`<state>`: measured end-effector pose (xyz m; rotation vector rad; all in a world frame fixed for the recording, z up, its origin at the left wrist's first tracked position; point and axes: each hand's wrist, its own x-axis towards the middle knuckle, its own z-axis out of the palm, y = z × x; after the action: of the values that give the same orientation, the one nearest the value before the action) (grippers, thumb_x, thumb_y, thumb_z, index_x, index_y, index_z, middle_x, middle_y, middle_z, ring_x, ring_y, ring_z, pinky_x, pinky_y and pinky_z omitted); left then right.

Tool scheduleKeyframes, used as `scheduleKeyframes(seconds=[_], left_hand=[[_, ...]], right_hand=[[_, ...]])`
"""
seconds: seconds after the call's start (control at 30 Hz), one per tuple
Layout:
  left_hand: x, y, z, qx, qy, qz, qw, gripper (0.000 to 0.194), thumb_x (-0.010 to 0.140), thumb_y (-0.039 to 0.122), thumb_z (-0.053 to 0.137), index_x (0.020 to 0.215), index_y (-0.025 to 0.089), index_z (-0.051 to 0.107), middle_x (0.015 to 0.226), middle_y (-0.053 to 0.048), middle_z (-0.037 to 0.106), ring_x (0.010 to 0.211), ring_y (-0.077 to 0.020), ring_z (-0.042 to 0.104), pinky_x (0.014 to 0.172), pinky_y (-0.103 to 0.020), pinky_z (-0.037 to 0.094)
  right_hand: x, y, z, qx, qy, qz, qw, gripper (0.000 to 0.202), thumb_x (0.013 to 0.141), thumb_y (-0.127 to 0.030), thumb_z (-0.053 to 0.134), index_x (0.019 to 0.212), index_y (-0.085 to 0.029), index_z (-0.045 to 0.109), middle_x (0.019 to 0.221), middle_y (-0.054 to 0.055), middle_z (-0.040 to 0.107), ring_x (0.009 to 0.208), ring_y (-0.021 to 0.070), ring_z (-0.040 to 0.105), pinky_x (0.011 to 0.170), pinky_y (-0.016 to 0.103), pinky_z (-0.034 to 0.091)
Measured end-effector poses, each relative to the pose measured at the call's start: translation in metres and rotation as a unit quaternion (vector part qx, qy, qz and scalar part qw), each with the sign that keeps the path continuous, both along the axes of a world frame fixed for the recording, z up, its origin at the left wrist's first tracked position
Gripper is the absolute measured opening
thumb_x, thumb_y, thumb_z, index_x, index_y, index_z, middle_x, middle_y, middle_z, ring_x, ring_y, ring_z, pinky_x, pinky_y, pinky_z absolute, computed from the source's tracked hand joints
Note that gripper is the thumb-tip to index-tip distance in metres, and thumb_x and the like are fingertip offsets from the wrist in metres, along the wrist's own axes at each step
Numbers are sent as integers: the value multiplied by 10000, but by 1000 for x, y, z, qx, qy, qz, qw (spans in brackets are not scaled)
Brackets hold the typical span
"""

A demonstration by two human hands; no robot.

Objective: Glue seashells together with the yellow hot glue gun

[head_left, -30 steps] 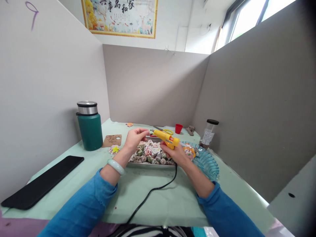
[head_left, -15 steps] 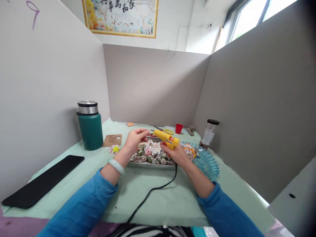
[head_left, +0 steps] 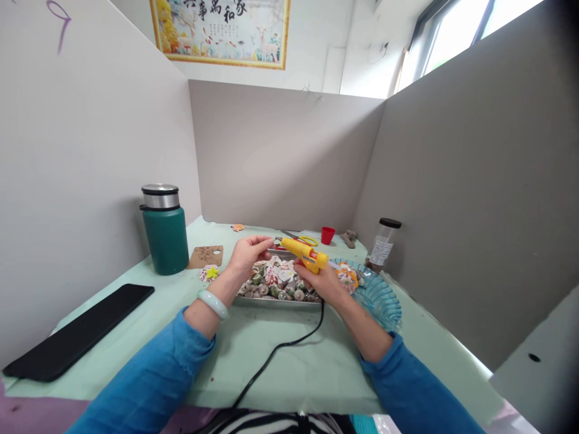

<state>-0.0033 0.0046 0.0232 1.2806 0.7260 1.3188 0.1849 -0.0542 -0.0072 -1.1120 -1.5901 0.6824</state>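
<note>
Since the yellow plastic glue gun [head_left: 296,248] seems light, the right hand [head_left: 323,282] grips its handle. Nine o'clock: left hand [head_left: 246,253] pinched.

Whether the left hand [head_left: 246,253] pinches anything is too small to tell; it also covers part of the metal tray [head_left: 275,304]. The right hand [head_left: 323,283] hides the grip of the yellow glue gun [head_left: 301,249] and (with its forearm) some of the blue plate [head_left: 383,304]. The jar label's [head_left: 380,252] print is illegible. The top edge crops the wall picture [head_left: 221,33] and window [head_left: 456,45].
</note>
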Motion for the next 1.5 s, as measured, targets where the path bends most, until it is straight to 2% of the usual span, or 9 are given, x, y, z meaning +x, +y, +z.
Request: scheduleKeyframes(seconds=[0.5, 0.9, 1.5], left_hand=[[0, -1, 0, 1, 4, -7, 1000, 346, 577, 338, 797, 803, 112, 667, 710, -22, 661, 487, -65, 525, 534, -231, 444], [0, -1, -1, -8, -13, -13, 1000, 346, 575, 318, 802, 804, 102, 659, 711, -21, 654, 479, -62, 528, 529, -225, 447], [0, 0, -3, -51, -57, -41, 996, 345, 564, 279, 822, 811, 97, 663, 703, -25, 658, 463, -53, 521, 504, -206, 453]], right_hand=[[1, -1, 2, 16, -23, -16, 999, 271, 760, -453, 602, 813, -187, 620, 519, -42, 488, 447, 101, 430, 471, 237, 389], [-1, 0, 1, 2, 0, -16, 1000, 263, 744, -435, 616, 810, -181, 623, 524, -39, 483, 441, 97, 417, 448, 230, 374], [0, 1, -2, 24, -45, -36, 998, 286, 761, -441, 593, 842, -174, 654, 536, -32, 512, 466, 103, 449, 464, 222, 385]])
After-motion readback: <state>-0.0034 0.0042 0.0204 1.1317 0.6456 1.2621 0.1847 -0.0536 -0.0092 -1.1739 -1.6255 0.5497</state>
